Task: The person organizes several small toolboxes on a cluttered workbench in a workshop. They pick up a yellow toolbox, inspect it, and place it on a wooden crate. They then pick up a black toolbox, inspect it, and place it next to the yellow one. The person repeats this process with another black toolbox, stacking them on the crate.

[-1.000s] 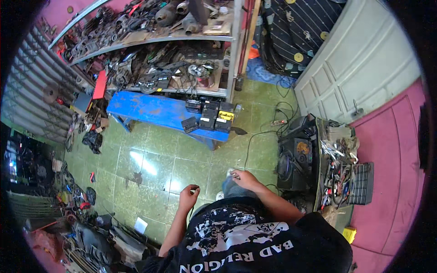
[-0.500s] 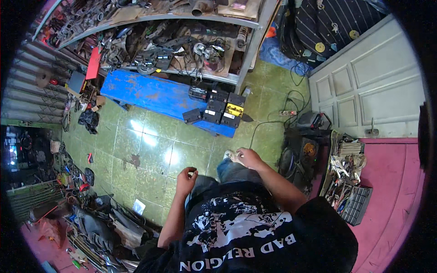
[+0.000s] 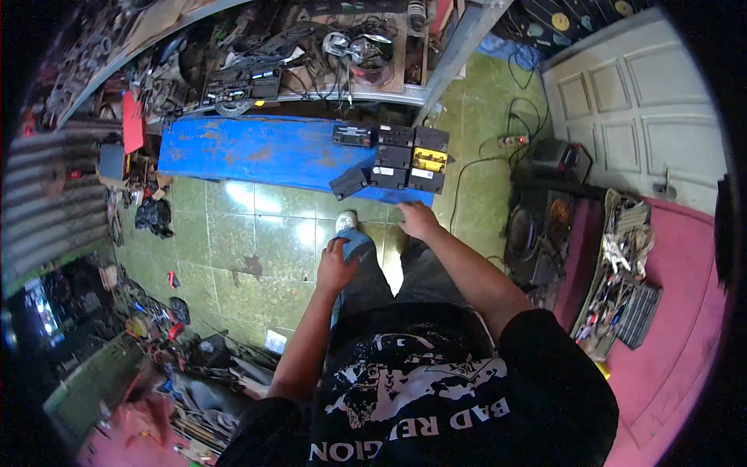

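Note:
My left hand (image 3: 336, 268) hangs in front of my left thigh, fingers loosely bent and apart, holding nothing. Farther forward, my right hand (image 3: 420, 222) is over the floor just short of the blue bench (image 3: 233, 148), also with relaxed fingers and no object in it. Closest to it are several black box-shaped batteries (image 3: 388, 177) grouped at the bench's right end. Among them is a battery with a yellow band (image 3: 429, 159). One black battery (image 3: 349, 183) lies askew at the front edge, and another battery (image 3: 352, 135) sits behind it.
Behind the bench rises a metal shelf (image 3: 373, 95) crowded with greasy parts and cables. A black cable (image 3: 475, 165) crosses the tiled floor to a power strip (image 3: 513, 141). To the right are a white door (image 3: 638, 101) and a tool-filled tray (image 3: 615, 265). Parts pile up (image 3: 194, 381) at lower left.
I have stepped forward, so the bench and batteries are nearer. My left foot now shows in front instead of the right one. Both hands have swung, the right one farther forward, and remain empty.

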A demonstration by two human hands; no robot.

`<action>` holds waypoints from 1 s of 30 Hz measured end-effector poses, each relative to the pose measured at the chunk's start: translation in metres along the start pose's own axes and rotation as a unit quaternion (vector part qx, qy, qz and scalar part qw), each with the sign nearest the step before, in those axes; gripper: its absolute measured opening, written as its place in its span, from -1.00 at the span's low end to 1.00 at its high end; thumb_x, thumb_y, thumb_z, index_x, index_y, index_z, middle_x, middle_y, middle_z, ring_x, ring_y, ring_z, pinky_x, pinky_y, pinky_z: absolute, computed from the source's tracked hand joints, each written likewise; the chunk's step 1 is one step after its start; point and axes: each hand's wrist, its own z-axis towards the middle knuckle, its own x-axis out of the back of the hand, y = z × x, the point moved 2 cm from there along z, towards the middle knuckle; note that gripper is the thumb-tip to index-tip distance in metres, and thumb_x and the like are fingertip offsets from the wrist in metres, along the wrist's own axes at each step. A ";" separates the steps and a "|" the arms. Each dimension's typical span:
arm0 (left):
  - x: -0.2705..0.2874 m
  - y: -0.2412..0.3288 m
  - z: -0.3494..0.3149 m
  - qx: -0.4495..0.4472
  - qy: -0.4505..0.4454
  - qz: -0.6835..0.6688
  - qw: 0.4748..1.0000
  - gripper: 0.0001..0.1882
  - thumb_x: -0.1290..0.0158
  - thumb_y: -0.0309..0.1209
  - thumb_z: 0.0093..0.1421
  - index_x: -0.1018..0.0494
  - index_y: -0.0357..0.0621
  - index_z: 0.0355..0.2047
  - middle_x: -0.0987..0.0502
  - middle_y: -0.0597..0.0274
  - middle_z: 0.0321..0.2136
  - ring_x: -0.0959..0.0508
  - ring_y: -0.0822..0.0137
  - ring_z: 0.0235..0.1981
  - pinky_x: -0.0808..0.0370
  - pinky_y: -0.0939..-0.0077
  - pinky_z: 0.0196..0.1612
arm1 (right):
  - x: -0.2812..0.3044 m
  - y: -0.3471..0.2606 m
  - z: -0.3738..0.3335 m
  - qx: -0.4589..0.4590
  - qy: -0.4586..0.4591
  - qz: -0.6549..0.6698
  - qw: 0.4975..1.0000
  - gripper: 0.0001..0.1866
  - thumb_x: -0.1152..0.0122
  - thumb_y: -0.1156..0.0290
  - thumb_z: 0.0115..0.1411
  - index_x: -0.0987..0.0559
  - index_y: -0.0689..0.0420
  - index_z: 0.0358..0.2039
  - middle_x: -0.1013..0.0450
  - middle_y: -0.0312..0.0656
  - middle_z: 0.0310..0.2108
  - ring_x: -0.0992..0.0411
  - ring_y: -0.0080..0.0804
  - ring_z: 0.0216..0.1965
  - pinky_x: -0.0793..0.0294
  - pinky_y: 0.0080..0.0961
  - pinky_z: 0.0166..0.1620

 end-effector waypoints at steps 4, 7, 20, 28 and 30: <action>0.010 -0.038 0.057 -0.019 -0.066 0.090 0.994 -0.01 -0.42 -0.18 -0.03 -0.16 -0.23 0.34 -0.28 -0.13 0.31 -0.45 -0.30 0.16 -0.52 -0.04 0.14 | -0.029 -0.045 0.045 0.039 0.062 -0.110 0.991 -0.31 -0.37 0.32 0.05 -0.44 -0.09 0.25 -0.44 -0.04 0.20 -0.35 0.07 0.18 -0.41 0.04 0.13; 0.011 -0.057 0.107 -0.035 -0.058 0.149 0.987 0.16 -0.46 -0.14 -0.07 -0.04 -0.22 0.42 -0.17 -0.11 0.40 -0.44 -0.29 0.19 -0.54 -0.03 0.15 | -0.036 -0.083 0.075 0.047 0.149 -0.190 0.969 -0.20 -0.32 0.30 0.09 -0.32 -0.22 0.39 -0.27 -0.10 0.37 -0.27 -0.03 0.23 -0.31 0.02 0.16; -0.020 -0.085 0.214 0.014 -0.119 0.241 0.963 0.06 -0.49 0.00 -0.15 -0.22 -0.11 0.29 -0.44 0.03 0.19 -0.55 -0.16 0.05 -0.60 0.04 0.02 | -0.051 -0.108 0.168 0.017 0.147 -0.308 0.940 -0.73 -0.13 0.17 0.23 -0.62 -0.13 -0.09 -0.55 -0.35 -0.02 -0.32 -0.30 0.12 -0.21 -0.11 0.12; -0.008 -0.096 0.214 -0.047 -0.105 0.255 0.960 -0.23 -0.51 -0.06 -0.20 -0.47 -0.05 0.00 -0.68 0.10 -0.20 -0.60 0.00 -0.06 -0.63 0.08 -0.10 | -0.064 -0.105 0.161 0.013 0.173 -0.296 0.939 -0.82 -0.16 0.23 0.19 -0.62 -0.10 -0.21 -0.55 -0.37 -0.16 -0.35 -0.31 0.09 -0.20 -0.22 0.14; -0.003 -0.100 0.205 -0.071 -0.110 0.274 0.953 -0.23 -0.50 -0.06 -0.21 -0.47 -0.04 0.00 -0.68 0.13 -0.20 -0.61 0.01 -0.08 -0.63 0.09 -0.11 | -0.069 -0.112 0.149 0.008 0.171 -0.280 0.945 -0.79 -0.16 0.23 0.19 -0.61 -0.09 -0.17 -0.55 -0.35 -0.15 -0.34 -0.31 0.10 -0.21 -0.21 0.15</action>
